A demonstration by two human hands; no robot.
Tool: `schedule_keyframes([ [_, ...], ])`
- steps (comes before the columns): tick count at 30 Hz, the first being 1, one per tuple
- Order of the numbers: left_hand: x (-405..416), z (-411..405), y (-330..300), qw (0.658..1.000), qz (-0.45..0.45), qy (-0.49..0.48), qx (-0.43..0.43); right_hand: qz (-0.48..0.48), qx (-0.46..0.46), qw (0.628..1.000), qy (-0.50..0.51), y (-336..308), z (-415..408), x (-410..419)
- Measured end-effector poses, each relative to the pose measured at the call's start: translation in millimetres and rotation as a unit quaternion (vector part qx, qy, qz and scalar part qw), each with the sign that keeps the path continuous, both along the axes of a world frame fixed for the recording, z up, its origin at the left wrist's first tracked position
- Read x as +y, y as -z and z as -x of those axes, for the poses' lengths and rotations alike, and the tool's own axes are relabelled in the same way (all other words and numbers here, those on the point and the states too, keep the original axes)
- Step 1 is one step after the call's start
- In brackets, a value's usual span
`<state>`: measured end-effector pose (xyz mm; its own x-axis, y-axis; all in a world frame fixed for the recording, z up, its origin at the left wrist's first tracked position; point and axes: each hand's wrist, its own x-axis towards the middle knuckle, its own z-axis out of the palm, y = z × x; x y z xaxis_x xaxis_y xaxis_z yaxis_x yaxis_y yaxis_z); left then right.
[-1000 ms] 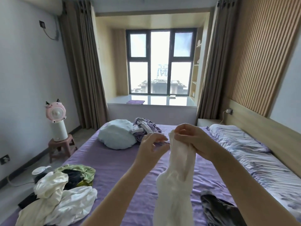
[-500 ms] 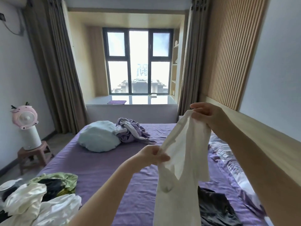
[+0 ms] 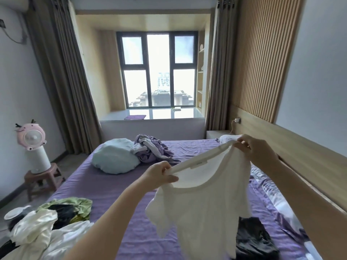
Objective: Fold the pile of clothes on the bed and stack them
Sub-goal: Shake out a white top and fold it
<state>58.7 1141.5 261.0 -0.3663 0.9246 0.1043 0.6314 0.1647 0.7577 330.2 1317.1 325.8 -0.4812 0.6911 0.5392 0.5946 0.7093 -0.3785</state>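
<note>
I hold a white T-shirt [image 3: 204, 199] up in the air over the purple bed [image 3: 116, 184]. My left hand [image 3: 159, 174] pinches one shoulder of it near the neckline. My right hand [image 3: 253, 147] grips the other shoulder, higher and further right. The shirt hangs spread between them, its neck opening facing me. A loose pile of clothes [image 3: 47, 222], white, green and black, lies on the bed's near left corner. A dark grey garment [image 3: 253, 239] lies crumpled on the bed under the shirt's right side.
A pale blue pillow [image 3: 114, 158] and a bundled purple-grey cloth [image 3: 150, 149] sit at the bed's far end. A patterned quilt [image 3: 272, 192] runs along the headboard on the right. A pink fan [image 3: 32, 139] stands on a small stool [image 3: 41, 180] left of the bed.
My hands have moved apart, pulling the bunched white shirt open so it now hangs spread by its shoulders. My right hand went up and right, my left stayed lower.
</note>
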Motion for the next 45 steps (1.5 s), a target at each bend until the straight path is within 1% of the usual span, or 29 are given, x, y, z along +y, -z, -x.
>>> schedule_keyframes([
  [1,-3,0,-2,0.997,0.001,0.057,-0.058,0.018,0.01,1.0,0.007,1,-2,2],
  [2,-6,0,-4,0.99,-0.002,0.092,-0.106,0.029,0.02,0.999,0.008,2,-5,5],
  [3,-8,1,-4,0.987,-0.006,0.097,-0.13,0.037,0.031,0.999,0.004,2,-7,7],
  [4,-9,0,-4,0.989,-0.013,0.075,-0.127,0.043,0.035,0.998,-0.004,1,-9,8],
  [5,-9,-1,-5,0.995,-0.027,0.028,-0.089,0.05,0.029,0.998,-0.018,-1,-10,9],
  [6,-8,-3,-5,0.998,-0.05,-0.029,-0.031,0.054,0.012,0.998,-0.037,-2,-11,11],
  [8,-6,-6,-6,0.985,-0.109,-0.118,0.055,0.046,-0.036,0.996,-0.071,-3,-12,12],
  [10,-3,-6,-8,0.98,-0.125,-0.136,0.079,0.042,-0.047,0.994,-0.083,-3,-12,15],
  [11,-1,-6,-9,0.984,-0.115,-0.127,0.056,0.053,-0.033,0.995,-0.083,-2,-12,17],
  [13,-2,-6,-13,0.99,-0.095,-0.094,-0.049,0.113,0.03,0.989,-0.087,0,-14,21],
  [15,-4,-10,-15,0.978,-0.102,-0.06,-0.171,0.211,0.128,0.963,-0.107,2,-15,26],
  [16,-4,-12,-14,0.97,-0.112,-0.046,-0.213,0.251,0.172,0.946,-0.114,4,-14,27],
  [18,-3,-18,-11,0.958,-0.138,-0.035,-0.247,0.273,0.212,0.933,-0.101,8,-11,31],
  [20,-4,-22,-14,0.961,-0.146,-0.033,-0.234,0.254,0.206,0.942,-0.07,11,-7,34],
  [22,-11,-24,-22,0.973,-0.113,-0.005,-0.201,0.221,0.176,0.958,-0.046,13,-6,39],
  [23,-15,-24,-27,0.976,-0.087,0.017,-0.199,0.205,0.16,0.965,-0.044,14,-7,43],
  [24,-19,-22,-32,0.975,-0.067,0.04,-0.21,0.196,0.149,0.968,-0.048,16,-8,45],
  [26,-26,-20,-41,0.956,-0.036,0.076,-0.282,0.195,0.142,0.968,-0.071,20,-9,48],
  [28,-30,-17,-46,0.933,-0.017,0.078,-0.352,0.204,0.14,0.963,-0.108,25,-10,50],
  [29,-32,-14,-48,0.931,-0.008,0.075,-0.358,0.208,0.136,0.96,-0.129,27,-10,50],
  [30,-34,-12,-48,0.936,0.002,0.075,-0.344,0.209,0.13,0.958,-0.148,29,-9,51],
  [32,-39,-9,-49,0.957,0.036,0.08,-0.277,0.199,0.116,0.957,-0.174,30,-5,51],
  [34,-44,-7,-47,0.983,0.076,0.063,-0.155,0.214,0.128,0.949,-0.194,30,1,50],
  [35,-46,-6,-46,0.99,0.085,0.048,-0.098,0.235,0.152,0.937,-0.206,30,4,49],
  [36,-47,-6,-45,0.994,0.083,0.032,-0.063,0.251,0.175,0.927,-0.215,29,8,48],
  [37,-48,-7,-44,0.996,0.07,0.016,-0.051,0.26,0.195,0.919,-0.222,29,10,46],
  [39,-49,-13,-44,0.998,0.021,-0.013,-0.054,0.277,0.222,0.905,-0.233,27,16,41],
  [41,-50,-19,-44,0.997,-0.031,-0.046,-0.059,0.292,0.228,0.897,-0.243,25,22,34],
  [45,-53,-29,-44,0.984,-0.122,-0.121,-0.047,0.267,0.186,0.914,-0.241,23,33,19],
])
